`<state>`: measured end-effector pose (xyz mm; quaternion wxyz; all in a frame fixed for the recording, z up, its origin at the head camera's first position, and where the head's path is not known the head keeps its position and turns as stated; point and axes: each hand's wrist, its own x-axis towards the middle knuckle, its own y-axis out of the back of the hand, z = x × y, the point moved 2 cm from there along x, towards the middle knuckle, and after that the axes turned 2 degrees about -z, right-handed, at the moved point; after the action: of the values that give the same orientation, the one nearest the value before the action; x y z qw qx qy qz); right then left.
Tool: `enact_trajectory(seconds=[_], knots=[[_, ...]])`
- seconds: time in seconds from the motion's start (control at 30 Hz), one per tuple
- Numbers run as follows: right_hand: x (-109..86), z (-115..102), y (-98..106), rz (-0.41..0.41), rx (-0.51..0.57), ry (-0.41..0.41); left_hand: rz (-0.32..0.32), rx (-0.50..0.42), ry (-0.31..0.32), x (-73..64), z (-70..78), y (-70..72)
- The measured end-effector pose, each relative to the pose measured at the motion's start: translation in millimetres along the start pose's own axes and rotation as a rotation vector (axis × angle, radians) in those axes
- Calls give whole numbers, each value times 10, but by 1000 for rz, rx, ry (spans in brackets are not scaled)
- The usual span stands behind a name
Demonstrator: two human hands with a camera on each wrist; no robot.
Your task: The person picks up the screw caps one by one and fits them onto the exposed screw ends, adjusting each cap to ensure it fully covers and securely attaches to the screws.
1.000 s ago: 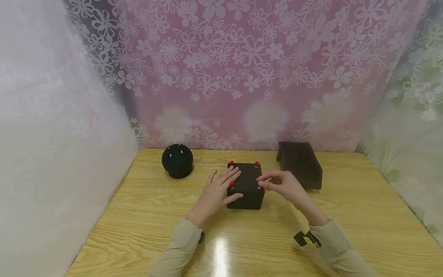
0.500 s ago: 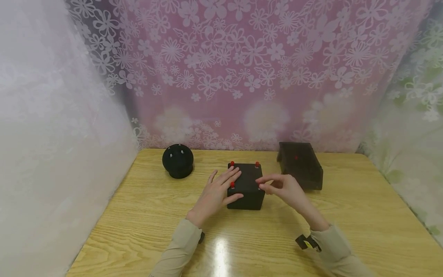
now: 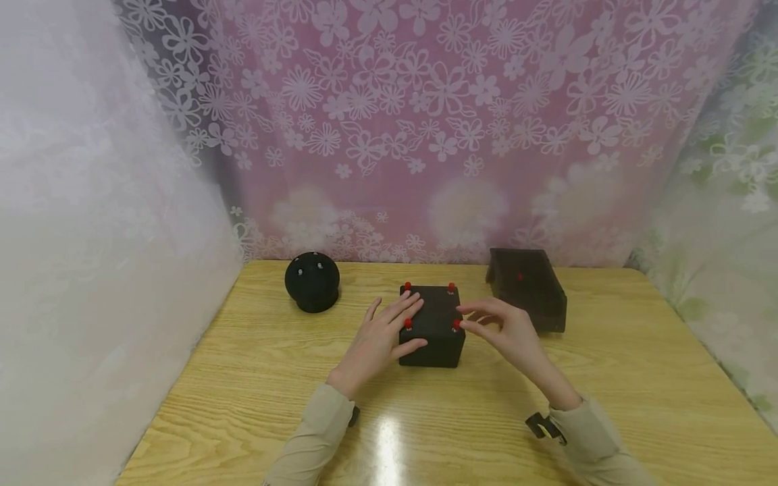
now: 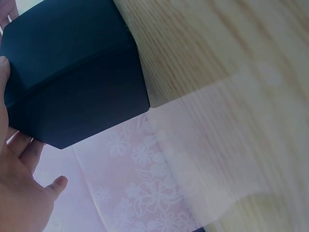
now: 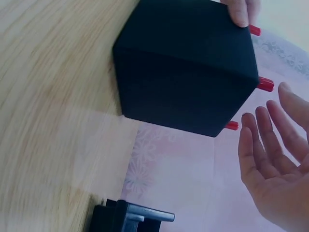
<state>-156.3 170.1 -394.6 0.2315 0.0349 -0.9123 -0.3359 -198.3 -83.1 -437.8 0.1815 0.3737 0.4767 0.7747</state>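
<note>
Steadying hand: the left hand (image 3: 379,331) rests on the black box (image 3: 434,310), fingers spread and extended across its top, thumb along its near face, gripping nothing.
Reaching hand: the right hand (image 3: 513,331) is at the box's near right corner, fingers parted and gently bent; the right wrist view shows them beside the caps, closed round none.
Black box: on the wood-grain surface (image 3: 243,405), roughly midway between its left and right edges, set back toward the far edge.
Red caps: the near right cap (image 3: 457,325), near left cap (image 3: 408,324), far right cap (image 3: 452,287) and far left cap (image 3: 408,287) mark the box's top corners; how firmly each sits, I cannot tell.
Cap handling: best, I judge, to keep light left-hand pressure so the box cannot slide, work each cap square to the top, compare its height with the others, and let go without a sideways tug.
Set-aside pieces: a studded black dome (image 3: 312,280) stands near the surface's far left corner; a dark tray-like stand (image 3: 529,290) near its far edge, toward the right corner.
Lettering: no brand, label or writing is legible.
</note>
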Motion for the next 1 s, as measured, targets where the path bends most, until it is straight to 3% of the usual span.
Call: enact_trajectory(seconds=[0.3,0.6,0.8,1.0], knots=[[-29,65,-37,-55,-101,56,11,-12,-8,1,0,8],[-40,105,-131,-155,-208,228,4,-1,-2,8,0,5],[-43,128,-192,-178,-356,359,14,7,-9,5,0,-5],[-45,148,-226,-185,-465,400,14,17,-17,1,-2,3]])
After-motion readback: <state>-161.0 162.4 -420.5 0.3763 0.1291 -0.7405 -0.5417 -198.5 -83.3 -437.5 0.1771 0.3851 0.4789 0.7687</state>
